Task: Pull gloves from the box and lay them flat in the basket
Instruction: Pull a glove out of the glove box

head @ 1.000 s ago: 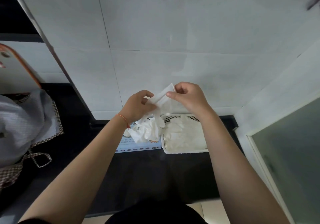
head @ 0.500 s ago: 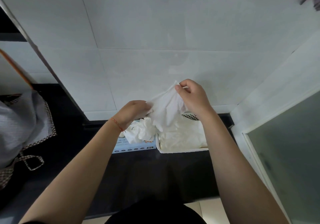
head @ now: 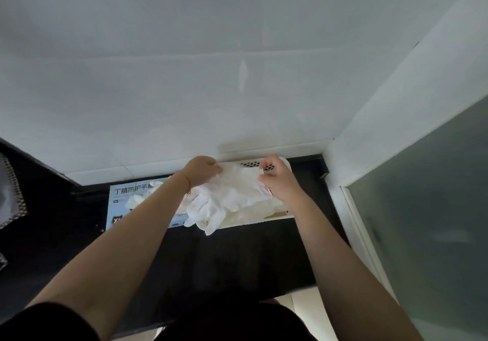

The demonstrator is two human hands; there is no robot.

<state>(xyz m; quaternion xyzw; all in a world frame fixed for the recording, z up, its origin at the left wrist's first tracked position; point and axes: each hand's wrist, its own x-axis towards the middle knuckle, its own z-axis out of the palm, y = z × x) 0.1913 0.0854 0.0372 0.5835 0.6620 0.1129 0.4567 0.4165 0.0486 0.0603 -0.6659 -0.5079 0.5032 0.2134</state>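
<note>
My left hand (head: 201, 170) and right hand (head: 277, 179) each pinch a far corner of a white glove (head: 237, 190), stretching it over the white basket (head: 266, 166). Its fingers hang over the basket's near rim. The glove box (head: 124, 203) sits just left of the basket on the dark worktop (head: 232, 256), against the tiled wall (head: 211, 89).

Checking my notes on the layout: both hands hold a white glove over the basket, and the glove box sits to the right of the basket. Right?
Not quite. The head view shows the glove box left of the basket. Both the left hand and right hand do hold the white glove over it.
</note>
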